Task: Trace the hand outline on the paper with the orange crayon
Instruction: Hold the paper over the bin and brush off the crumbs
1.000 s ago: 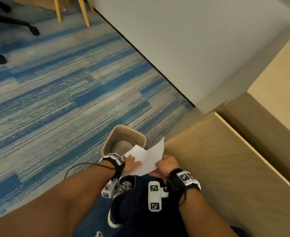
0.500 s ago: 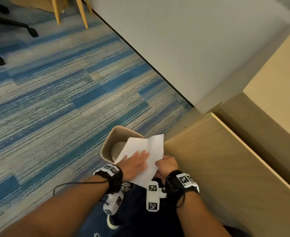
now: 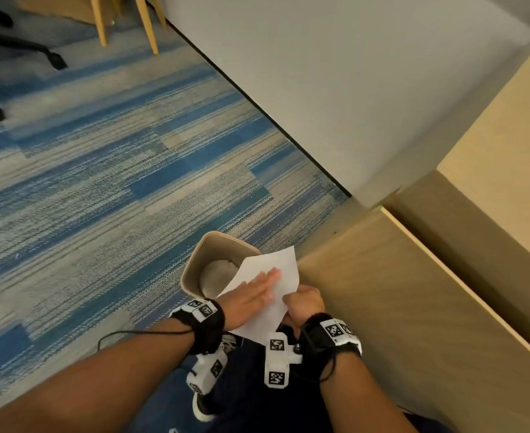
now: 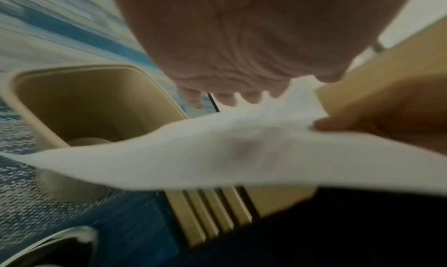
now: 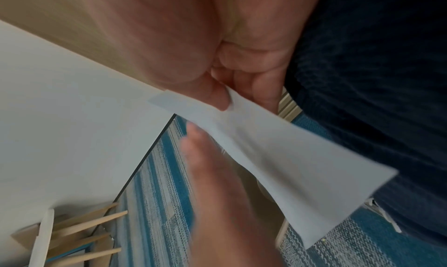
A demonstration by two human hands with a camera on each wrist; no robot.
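Note:
A white sheet of paper point(image 3: 284, 270) is held in the air above my lap, beside a tan bin. My right hand point(image 3: 301, 303) pinches the sheet's right edge between thumb and curled fingers; the right wrist view shows the thumb on the paper point(image 5: 278, 148). My left hand point(image 3: 251, 295) lies flat on top of the sheet with its fingers straight. In the left wrist view the paper point(image 4: 217, 156) bends under the left hand point(image 4: 229, 91). No orange crayon shows in any view.
The tan bin point(image 3: 194, 267) stands on blue striped carpet point(image 3: 101, 198) just ahead of my knees. A wooden desk point(image 3: 398, 307) runs along my right. A white wall panel point(image 3: 351, 89) lies ahead. Chair legs point(image 3: 146, 26) and an office chair base point(image 3: 22, 48) stand far left.
My left hand has slid from the sheet's left edge onto its top and flattened out. The paper has turned and spread over the bin's near corner. My right hand stayed put.

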